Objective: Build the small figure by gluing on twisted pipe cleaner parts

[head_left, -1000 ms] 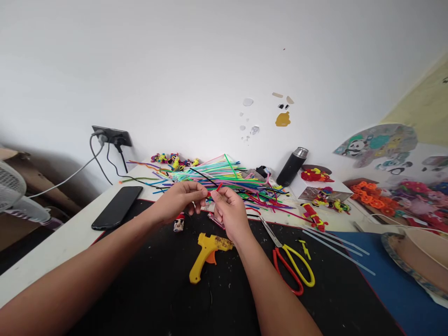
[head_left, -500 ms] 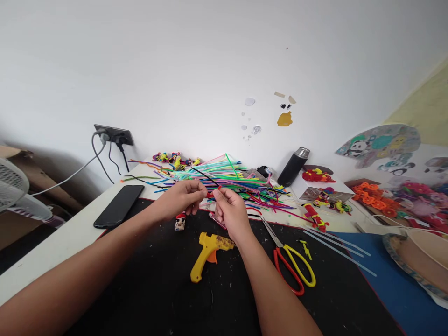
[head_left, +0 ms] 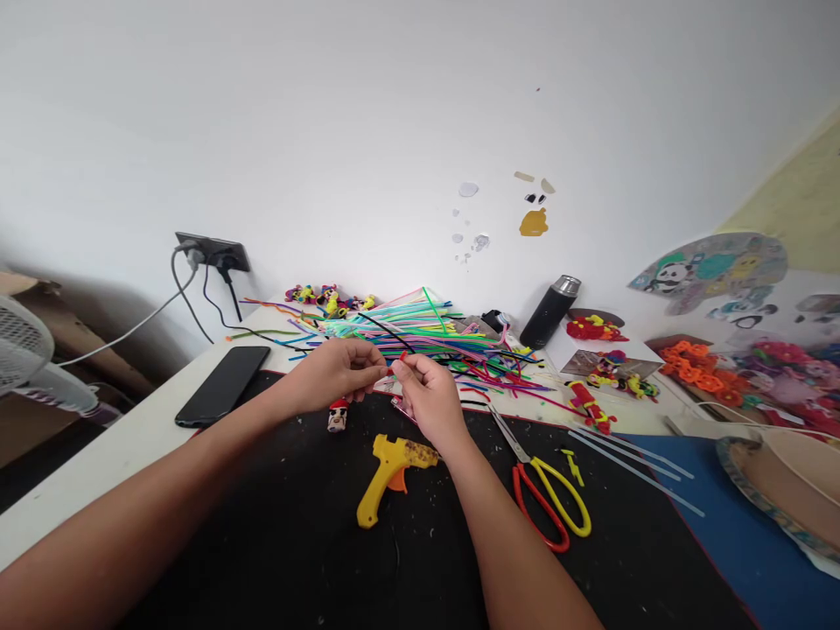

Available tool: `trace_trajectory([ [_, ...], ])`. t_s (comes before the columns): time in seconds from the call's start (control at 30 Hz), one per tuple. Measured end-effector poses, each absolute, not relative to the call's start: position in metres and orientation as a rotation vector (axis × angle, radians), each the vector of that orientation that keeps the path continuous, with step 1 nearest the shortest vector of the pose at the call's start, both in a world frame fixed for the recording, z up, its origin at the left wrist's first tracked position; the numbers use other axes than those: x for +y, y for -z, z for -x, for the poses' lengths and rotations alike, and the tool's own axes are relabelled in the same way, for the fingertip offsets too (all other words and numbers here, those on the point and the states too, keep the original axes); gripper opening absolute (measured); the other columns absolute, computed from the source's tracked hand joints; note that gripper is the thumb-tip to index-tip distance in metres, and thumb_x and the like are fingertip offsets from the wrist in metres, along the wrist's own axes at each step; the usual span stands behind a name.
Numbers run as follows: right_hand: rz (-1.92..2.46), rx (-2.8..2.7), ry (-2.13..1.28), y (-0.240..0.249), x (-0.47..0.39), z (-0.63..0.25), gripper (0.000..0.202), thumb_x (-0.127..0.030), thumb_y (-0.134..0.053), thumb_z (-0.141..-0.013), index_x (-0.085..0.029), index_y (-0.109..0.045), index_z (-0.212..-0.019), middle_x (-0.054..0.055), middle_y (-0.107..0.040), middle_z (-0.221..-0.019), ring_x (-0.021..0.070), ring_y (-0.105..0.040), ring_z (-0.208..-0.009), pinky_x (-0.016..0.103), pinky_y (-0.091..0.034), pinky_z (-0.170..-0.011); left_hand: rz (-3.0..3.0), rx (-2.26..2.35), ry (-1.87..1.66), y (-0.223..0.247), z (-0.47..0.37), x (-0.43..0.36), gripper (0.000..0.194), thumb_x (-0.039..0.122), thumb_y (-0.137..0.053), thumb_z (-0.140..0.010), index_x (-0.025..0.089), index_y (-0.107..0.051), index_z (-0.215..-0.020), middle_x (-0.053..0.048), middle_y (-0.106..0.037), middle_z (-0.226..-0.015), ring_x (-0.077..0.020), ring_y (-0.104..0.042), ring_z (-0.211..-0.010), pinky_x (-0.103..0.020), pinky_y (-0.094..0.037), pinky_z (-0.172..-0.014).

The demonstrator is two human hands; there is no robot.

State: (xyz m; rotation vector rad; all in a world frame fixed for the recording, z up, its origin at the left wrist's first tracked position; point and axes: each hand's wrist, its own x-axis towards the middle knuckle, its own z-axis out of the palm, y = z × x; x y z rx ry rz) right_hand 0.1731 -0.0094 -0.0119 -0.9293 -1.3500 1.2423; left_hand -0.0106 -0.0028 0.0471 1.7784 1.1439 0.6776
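Observation:
Over the far edge of the black mat [head_left: 262, 525], my two hands are pinched close together. A short red pipe cleaner [head_left: 402, 355] shows at the fingertips of my right hand [head_left: 431, 398]. My left hand [head_left: 341, 374] is closed at its other side, with a bit of red between the two hands; the fingers hide most of it. Below my left hand stands a small doll head [head_left: 337, 416] with a red top and a drawn face. Nearer me lies a yellow glue gun [head_left: 387, 477]. A pinkish item [head_left: 403, 408] is partly covered by my right hand.
Behind my hands spreads a pile of coloured pipe cleaners [head_left: 420, 328]. Scissors [head_left: 538, 481] and clear glue sticks [head_left: 636, 468] lie right. A phone [head_left: 223, 385] rests left. A black flask [head_left: 549, 313] and a box [head_left: 607, 359] with pipe-cleaner figures stand at the back right.
My right hand has shifted slightly left, nearer to my left hand, and the red pipe cleaner moved a little with it. Nothing else on the table has moved.

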Motion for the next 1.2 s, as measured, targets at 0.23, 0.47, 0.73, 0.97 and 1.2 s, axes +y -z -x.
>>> trace_trajectory([
  [0.23, 1.017, -1.574, -1.075, 0.018, -0.009, -0.175, 0.035, -0.056, -0.065, -0.095, -0.023, -0.068, -0.083, -0.006, -0.050, -0.056, 0.0130, -0.045, -0.048, 0.024, -0.031, -0.047, -1.854, 1.147, -0.522, -0.049, 0.020, -0.001, 0.028, 0.048, -0.070, -0.083, 0.021, -0.071, -0.080, 0.003, -0.066, -0.058, -0.0137, -0.059, -0.049, -0.021, -0.043, -0.046],
  [0.47, 1.046, -1.608, -1.056, 0.018, -0.010, -0.176, 0.033, -0.054, -0.065, -0.095, -0.023, -0.069, -0.084, -0.004, -0.055, -0.058, 0.0137, -0.047, -0.049, 0.024, -0.033, -0.048, -1.802, 1.108, -0.506, -0.044, 0.022, 0.002, 0.025, 0.045, -0.074, -0.083, 0.021, -0.071, -0.081, 0.002, -0.068, -0.060, -0.0144, -0.063, -0.050, -0.021, -0.046, -0.047],
  [0.73, 0.937, -1.382, -1.278, 0.009, -0.012, -0.173, 0.037, -0.058, -0.072, -0.088, -0.021, -0.064, -0.088, -0.008, -0.052, -0.054, 0.0097, -0.042, -0.040, 0.022, -0.030, -0.038, -1.622, 0.951, -0.524, -0.049, 0.022, 0.002, 0.029, 0.046, -0.079, -0.082, 0.018, -0.071, -0.081, 0.001, -0.067, -0.058, -0.0115, -0.059, -0.048, -0.019, -0.044, -0.047],
  [0.97, 0.899, -1.333, -1.231, 0.011, -0.011, -0.173, 0.040, -0.054, -0.078, -0.086, -0.023, -0.066, -0.107, -0.010, -0.050, -0.057, 0.0090, -0.043, -0.039, 0.022, -0.034, -0.038, -1.559, 0.935, -0.550, -0.047, 0.022, 0.002, 0.034, 0.050, -0.081, -0.080, 0.017, -0.071, -0.080, 0.001, -0.066, -0.057, -0.0110, -0.058, -0.046, -0.020, -0.045, -0.045],
  [1.2, 0.890, -1.268, -1.343, 0.011, -0.009, -0.172, 0.040, -0.059, -0.075, -0.085, -0.021, -0.065, -0.095, -0.009, -0.055, -0.056, 0.0075, -0.041, -0.036, 0.021, -0.029, -0.036, -1.614, 0.949, -0.568, -0.048, 0.020, 0.000, 0.031, 0.048, -0.078, -0.084, 0.018, -0.069, -0.082, 0.002, -0.066, -0.059, -0.0107, -0.059, -0.048, -0.019, -0.045, -0.047],
])
